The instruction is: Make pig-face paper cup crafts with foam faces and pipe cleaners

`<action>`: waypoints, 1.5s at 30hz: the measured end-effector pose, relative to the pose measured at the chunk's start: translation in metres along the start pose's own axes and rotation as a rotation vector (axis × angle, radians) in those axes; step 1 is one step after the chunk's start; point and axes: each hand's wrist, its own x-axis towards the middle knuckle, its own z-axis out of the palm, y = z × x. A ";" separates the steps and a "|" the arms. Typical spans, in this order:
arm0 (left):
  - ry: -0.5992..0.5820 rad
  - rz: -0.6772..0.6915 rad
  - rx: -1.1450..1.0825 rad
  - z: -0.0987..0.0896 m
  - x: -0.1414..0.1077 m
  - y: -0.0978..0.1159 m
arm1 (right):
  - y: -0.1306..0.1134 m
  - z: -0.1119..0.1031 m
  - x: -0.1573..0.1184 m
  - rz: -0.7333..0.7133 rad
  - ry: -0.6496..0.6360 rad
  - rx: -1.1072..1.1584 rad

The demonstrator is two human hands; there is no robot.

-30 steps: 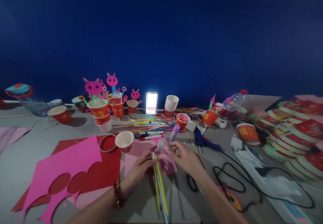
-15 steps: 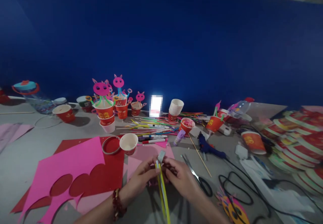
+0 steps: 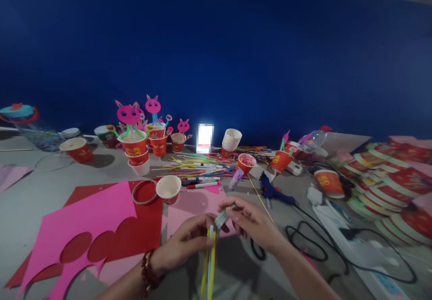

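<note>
My left hand (image 3: 189, 241), with a beaded bracelet on the wrist, pinches a few yellow and white straw-like strips (image 3: 209, 264) that hang down toward me. At their upper end is a small whitish, ribbed, roll-like piece (image 3: 221, 219), whose kind I cannot make out. My right hand (image 3: 251, 221) pinches the far side of this piece between thumb and fingers. Both hands are above pink paper (image 3: 199, 203). Under my right hand shows the black handle loop (image 3: 259, 251) of the scissors; the blades are hidden.
Pink cut-out sheet (image 3: 84, 214) and red paper lie left. Behind stand a paper cup (image 3: 168, 189), pig-faced cup figures (image 3: 131, 142), pens and coloured sticks (image 3: 199, 167). At right are a blue glue gun (image 3: 275, 192), its black cord, a power strip (image 3: 340, 234) and stacked red cups (image 3: 401, 187).
My right hand has moved up and right, turning the whitish piece to a slant. The yellow strips now hang straighter. My right arm now covers the orange cut-out and most of the scissors.
</note>
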 end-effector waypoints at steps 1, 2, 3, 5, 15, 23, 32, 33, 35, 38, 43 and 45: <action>0.000 -0.002 0.000 0.000 0.000 0.000 | 0.001 0.001 0.002 0.049 -0.039 0.035; -0.002 0.000 0.000 0.000 0.000 0.000 | 0.001 0.002 0.003 0.080 -0.063 0.056; -0.005 0.003 -0.004 0.001 0.000 0.001 | 0.002 0.003 0.004 0.094 -0.076 0.065; -0.015 0.005 -0.012 0.001 0.000 0.002 | 0.003 0.004 0.003 0.100 -0.089 0.063; -0.037 0.001 0.048 0.000 -0.002 0.002 | -0.006 0.004 -0.006 -0.002 -0.007 -0.132; -0.068 0.117 0.242 0.002 -0.002 -0.003 | 0.013 0.013 -0.001 0.264 -0.142 0.427; -0.067 0.071 0.280 0.000 -0.005 0.000 | 0.021 0.013 -0.005 0.269 -0.178 0.726; -0.069 0.062 0.261 0.001 -0.004 0.001 | 0.021 0.012 -0.005 0.271 -0.190 0.738; -0.076 0.070 0.235 0.002 -0.004 0.003 | 0.020 0.009 -0.006 0.278 -0.198 0.765; -0.090 0.098 0.197 0.003 -0.004 0.004 | 0.019 0.009 -0.007 0.273 -0.181 0.783; -0.079 0.043 0.151 0.001 -0.002 0.000 | 0.018 0.017 -0.008 0.232 -0.138 0.600; -0.069 0.019 0.122 0.000 -0.003 -0.001 | 0.019 0.019 -0.008 0.214 -0.127 0.573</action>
